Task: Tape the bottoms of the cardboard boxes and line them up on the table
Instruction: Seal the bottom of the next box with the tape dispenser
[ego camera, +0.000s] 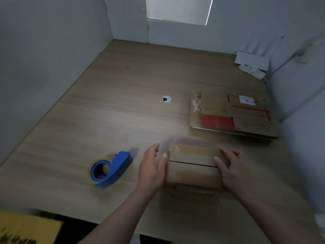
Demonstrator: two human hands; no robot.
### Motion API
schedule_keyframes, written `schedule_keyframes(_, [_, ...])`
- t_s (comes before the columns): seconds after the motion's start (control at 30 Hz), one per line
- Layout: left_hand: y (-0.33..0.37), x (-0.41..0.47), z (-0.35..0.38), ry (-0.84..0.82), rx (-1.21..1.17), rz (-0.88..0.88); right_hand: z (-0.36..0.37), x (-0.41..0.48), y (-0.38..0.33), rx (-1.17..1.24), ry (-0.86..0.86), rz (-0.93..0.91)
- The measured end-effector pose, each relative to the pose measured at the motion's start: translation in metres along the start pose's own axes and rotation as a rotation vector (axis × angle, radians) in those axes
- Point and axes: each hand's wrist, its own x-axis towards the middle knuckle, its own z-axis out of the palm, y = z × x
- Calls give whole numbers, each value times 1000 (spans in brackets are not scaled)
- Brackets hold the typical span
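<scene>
The left hand point(154, 166) and right hand point(232, 167) grip the small brown cardboard box point(193, 170), fingers curled over its ends. Beyond it, a white label point(247, 100), writing unreadable.

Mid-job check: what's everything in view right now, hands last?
box: one, brown, near edge of the table, dark seam across its top
flat boxes: a stack, count unclear, brown with red patches, right side of the table
tape dispenser: one, blue with a yellowish roll, left of the box, untouched
grommet: one, white, mid-table
router: one, white, far right corner
yellow thing: one, yellow, lower left beyond the table's edge, too blurred to name
table: one, light wood
walls: grey-white, left, back and right of the table
left hand: holds the box's left end
right hand: holds the box's right end
</scene>
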Motion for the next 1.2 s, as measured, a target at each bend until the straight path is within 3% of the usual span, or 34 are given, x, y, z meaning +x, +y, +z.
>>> schedule_keyframes(0.1, [-52,0,-49,152,380,65,3,-2,-1,-13,32,17])
schedule_keyframes(0.23, [-106,1,-93,154,685,-169,1,-3,-5,-20,59,26])
schedule_keyframes(0.4, [-129,10,-97,-16,797,-344,-1,-5,-3,-17,59,34])
schedule_keyframes(0.63, [-133,25,-99,-106,707,-350,1,-2,4,75,58,49])
schedule_keyframes(0.8, [-61,31,-113,-85,595,-83,1,1,10,116,9,37])
schedule_keyframes(1.03, [70,19,-95,-283,548,507,-1,0,15,210,-51,47])
schedule_keyframes(1.2, [92,8,-39,-404,620,691,-5,-1,23,283,-63,58])
